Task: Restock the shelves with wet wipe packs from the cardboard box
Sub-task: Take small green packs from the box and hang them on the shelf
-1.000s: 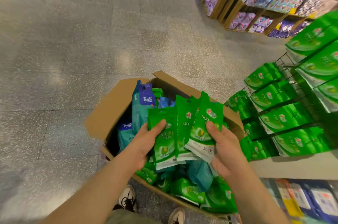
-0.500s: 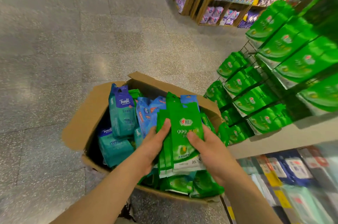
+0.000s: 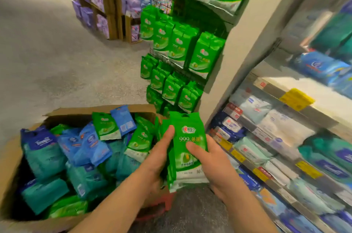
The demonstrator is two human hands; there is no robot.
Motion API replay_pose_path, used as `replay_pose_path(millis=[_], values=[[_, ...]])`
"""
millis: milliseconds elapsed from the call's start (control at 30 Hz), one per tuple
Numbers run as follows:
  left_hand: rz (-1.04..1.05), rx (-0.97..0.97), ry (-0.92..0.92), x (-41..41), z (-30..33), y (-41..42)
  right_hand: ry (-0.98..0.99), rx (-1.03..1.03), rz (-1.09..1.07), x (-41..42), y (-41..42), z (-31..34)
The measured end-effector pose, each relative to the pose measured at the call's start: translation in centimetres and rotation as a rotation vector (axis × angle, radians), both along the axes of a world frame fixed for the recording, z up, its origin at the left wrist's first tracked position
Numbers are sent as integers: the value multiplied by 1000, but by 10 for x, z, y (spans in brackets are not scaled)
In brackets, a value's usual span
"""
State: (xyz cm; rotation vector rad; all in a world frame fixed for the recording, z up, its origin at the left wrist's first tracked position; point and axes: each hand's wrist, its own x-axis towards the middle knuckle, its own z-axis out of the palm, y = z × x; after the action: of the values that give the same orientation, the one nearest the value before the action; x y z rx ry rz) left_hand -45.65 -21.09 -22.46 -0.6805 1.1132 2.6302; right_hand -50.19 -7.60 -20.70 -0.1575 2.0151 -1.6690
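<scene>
A stocker holds a squared-up stack of green wet wipe packs (image 3: 187, 149) upright between both hands, just above the near corner of the cardboard box (image 3: 62, 113) and facing the hanging display (image 3: 178, 57) of matching green packs. The step in hand looks like the carry from box to display: the stack is out of the box but not yet on a peg. The next move probably calls for lifting the stack toward a row with room and threading the hang holes at the top of the packs onto a hook, 1 pack or a few at a time.

The left hand (image 3: 159, 158) cups the stack's left edge, thumb stretched up across the front face, fingers wrapped behind and out of sight. The right hand (image 3: 215, 164) takes the right edge, thumb pressed on the front panel below the printed "999", fingers curled behind. Both grips are closed on the packs. Both forearms rise from the bottom of the view and converge at the stack.

The box beside the hands is crowded with blue and teal packs (image 3: 57, 158) and a few more green ones. To the right, store shelves (image 3: 285, 122) carry white, blue and teal packs behind yellow price tags.
</scene>
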Motion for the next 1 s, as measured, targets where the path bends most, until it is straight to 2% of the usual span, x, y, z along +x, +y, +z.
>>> replay_pose_path(millis=[167,367,467,633,1000], values=[[-153,-18,-5,-21,18,85,6,-46,-148,-8,88,13],[-237,-57,-1,-52,41,170,48,-51,-319,-16,193,24],[-267,-79,31,-67,53,205,107,-16,-336,-21,231,34],[-352,-40,44,-93,71,249,203,-16,-305,-32,275,58],[-458,-131,132,-174,117,320,278,2,-538,-94,343,92]])
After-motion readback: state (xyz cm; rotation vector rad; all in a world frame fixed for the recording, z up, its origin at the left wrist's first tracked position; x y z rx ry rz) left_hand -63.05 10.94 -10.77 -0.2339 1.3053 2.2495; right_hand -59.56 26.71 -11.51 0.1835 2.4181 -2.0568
